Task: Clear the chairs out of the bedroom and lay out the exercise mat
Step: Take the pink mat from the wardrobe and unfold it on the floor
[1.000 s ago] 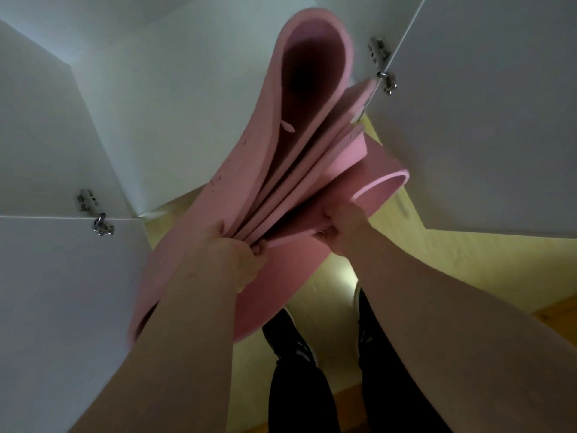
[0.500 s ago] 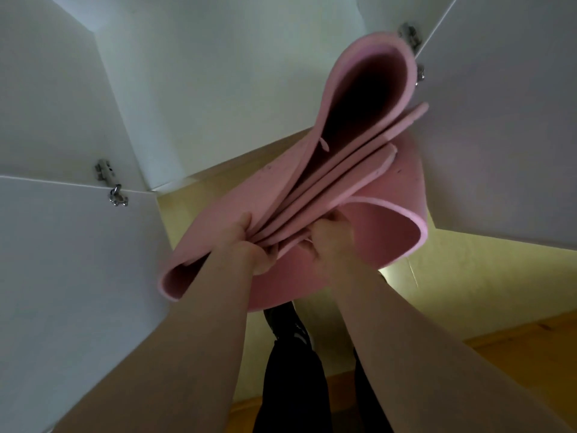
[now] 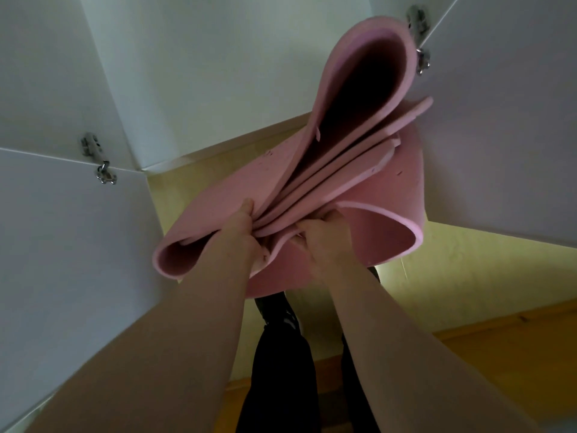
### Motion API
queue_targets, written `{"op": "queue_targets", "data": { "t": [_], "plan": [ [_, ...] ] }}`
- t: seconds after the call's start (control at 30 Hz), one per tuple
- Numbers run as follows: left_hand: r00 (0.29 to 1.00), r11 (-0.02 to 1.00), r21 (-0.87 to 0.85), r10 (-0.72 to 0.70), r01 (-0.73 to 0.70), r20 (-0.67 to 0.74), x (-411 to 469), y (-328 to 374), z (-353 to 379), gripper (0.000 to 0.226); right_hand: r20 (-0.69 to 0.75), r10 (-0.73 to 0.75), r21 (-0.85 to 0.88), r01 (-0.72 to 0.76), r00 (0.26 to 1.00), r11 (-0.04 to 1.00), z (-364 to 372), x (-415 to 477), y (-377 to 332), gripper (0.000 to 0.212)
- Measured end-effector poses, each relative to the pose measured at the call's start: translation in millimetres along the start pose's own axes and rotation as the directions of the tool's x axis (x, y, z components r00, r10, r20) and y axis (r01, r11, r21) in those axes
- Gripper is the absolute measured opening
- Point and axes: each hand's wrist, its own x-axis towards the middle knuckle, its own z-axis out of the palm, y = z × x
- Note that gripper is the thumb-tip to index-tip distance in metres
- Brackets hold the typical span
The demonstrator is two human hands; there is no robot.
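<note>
Pink foam mat [image 3: 340,182] sags in loose folds mid-frame. My left hand [image 3: 242,228] and right hand [image 3: 318,237] each clamp curled fingers round its bunched layers. I should hold every fold gathered, clear of the cupboard doors [image 3: 499,135] either side.

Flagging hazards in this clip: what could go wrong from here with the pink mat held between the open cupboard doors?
The left hand and right hand pinch only the near edge of the loosely folded pink mat, so layers may slip and spring open. Its upper loop sits close to the hinge on the cupboard door and might snag.
</note>
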Motion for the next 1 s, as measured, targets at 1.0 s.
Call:
{"op": "queue_targets", "data": {
  "t": [1.0],
  "plan": [
    [0.608,-0.676,0.707,0.476,-0.209,0.635,80,56,51,0.073,-0.305,-0.017,-0.067,-0.004,0.952,0.998,19,100,29,0.037]
  ]
}}
